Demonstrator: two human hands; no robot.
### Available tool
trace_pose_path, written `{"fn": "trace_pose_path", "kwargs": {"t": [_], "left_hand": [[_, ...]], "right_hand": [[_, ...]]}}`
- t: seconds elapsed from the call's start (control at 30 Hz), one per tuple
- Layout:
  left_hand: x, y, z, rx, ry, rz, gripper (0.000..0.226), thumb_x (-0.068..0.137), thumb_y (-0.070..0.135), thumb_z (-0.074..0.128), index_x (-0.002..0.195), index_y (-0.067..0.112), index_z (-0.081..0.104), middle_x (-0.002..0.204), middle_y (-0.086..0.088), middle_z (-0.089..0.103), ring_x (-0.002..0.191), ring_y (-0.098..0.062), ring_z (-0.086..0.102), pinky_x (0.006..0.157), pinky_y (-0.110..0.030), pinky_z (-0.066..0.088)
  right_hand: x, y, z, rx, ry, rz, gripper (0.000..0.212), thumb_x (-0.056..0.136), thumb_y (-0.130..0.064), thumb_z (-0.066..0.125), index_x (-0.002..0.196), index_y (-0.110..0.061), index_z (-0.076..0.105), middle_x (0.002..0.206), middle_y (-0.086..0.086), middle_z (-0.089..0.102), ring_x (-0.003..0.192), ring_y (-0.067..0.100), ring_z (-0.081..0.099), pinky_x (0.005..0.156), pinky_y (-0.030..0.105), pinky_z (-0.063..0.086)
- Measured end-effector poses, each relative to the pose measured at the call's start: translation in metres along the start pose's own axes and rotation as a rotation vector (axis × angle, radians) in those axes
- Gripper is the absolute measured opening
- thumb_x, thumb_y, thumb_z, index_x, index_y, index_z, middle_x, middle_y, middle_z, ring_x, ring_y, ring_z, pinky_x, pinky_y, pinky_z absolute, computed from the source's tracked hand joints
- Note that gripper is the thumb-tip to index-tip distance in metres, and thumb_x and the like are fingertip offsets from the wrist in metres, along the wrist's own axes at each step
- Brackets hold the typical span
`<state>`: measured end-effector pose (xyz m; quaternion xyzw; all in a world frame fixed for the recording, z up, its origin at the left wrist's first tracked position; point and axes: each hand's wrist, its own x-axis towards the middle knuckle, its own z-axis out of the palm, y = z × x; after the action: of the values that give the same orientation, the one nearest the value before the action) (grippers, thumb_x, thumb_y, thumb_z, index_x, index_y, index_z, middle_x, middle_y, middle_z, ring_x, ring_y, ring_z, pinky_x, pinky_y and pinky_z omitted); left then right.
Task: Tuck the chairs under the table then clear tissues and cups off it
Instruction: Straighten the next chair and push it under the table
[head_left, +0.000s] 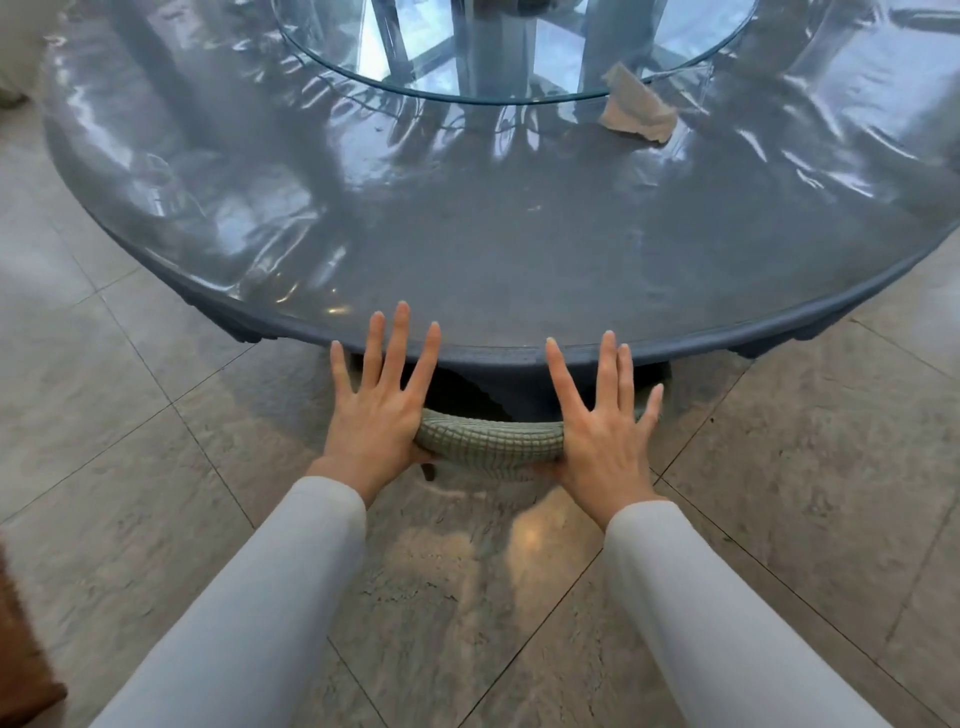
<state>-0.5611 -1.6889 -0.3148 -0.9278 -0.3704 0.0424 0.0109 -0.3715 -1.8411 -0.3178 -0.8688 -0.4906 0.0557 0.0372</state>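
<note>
- Table (493, 249): one, round, in a grey-blue cloth under a clear glossy plastic sheet; its near rim runs across the fingertips of both hands.
- Glass turntable (363, 52): one, round and clear, at the middle of the table, far from the person.
- Tissue (636, 106): one, crumpled, pale; it lies on the tabletop at the near right rim of the turntable, touching it, well apart from both hands.
- Chair (491, 441): one; only the curved woven grey-green back rail and one dark leg show. The seat is hidden beneath the table, and the rail sits just outside the table's rim.
- Floor (156, 415): large pale stone tiles with thin dark joints.
- Brown object (21, 649): one, at the lower left edge; too cropped to tell what it is.
- Left hand (376, 410): fingers straight and spread, palm pressing on the left end of the chair rail, not curled round it.
- Right hand (605, 431): fingers straight and a little spread, palm pressing on the right end of the rail.
- Sleeves (270, 597): two, long and white, reaching the wrists.
</note>
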Motion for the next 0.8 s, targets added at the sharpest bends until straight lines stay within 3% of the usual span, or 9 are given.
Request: {"fn": "trace_pose_path", "kwargs": {"t": [0.3,0.53,0.63,0.8], "left_hand": [[0.051,-0.001,0.003,0.042,-0.03,-0.075,0.141,0.072,0.059,0.081,0.155,0.025,-0.028,0.163,-0.013,-0.032,0.15,-0.037,-0.028,0.114,-0.069,-0.01],[0.052,-0.004,0.003,-0.039,-0.082,-0.058,0.135,0.074,0.067,0.073,0.155,0.029,-0.027,0.167,-0.007,-0.023,0.154,-0.033,-0.017,0.118,-0.069,-0.001],[0.051,-0.005,0.001,-0.039,-0.084,-0.056,0.133,0.075,0.069,0.071,0.155,0.03,-0.028,0.166,-0.007,-0.024,0.154,-0.033,-0.017,0.119,-0.068,-0.001],[0.046,0.001,-0.009,0.037,-0.091,-0.09,0.132,0.08,0.057,0.074,0.154,0.026,-0.03,0.167,-0.008,-0.02,0.154,-0.035,-0.016,0.118,-0.069,0.001]], "right_hand": [[0.054,0.008,-0.011,-0.014,-0.052,-0.019,0.131,0.075,-0.046,0.084,0.154,-0.042,-0.02,0.164,0.019,-0.018,0.151,0.041,-0.017,0.113,0.074,0.003],[0.055,0.009,-0.011,-0.072,-0.05,-0.029,0.122,0.081,-0.042,0.08,0.155,-0.043,-0.017,0.166,0.018,-0.008,0.153,0.039,-0.008,0.114,0.073,0.006],[0.054,0.01,-0.011,-0.051,-0.061,-0.04,0.124,0.075,-0.051,0.082,0.157,-0.043,-0.011,0.166,0.019,-0.005,0.152,0.04,-0.005,0.114,0.074,0.006],[0.055,0.009,-0.016,-0.046,-0.104,-0.037,0.119,0.079,-0.057,0.077,0.156,-0.043,-0.013,0.165,0.016,-0.013,0.152,0.041,-0.012,0.114,0.075,0.004]]}}
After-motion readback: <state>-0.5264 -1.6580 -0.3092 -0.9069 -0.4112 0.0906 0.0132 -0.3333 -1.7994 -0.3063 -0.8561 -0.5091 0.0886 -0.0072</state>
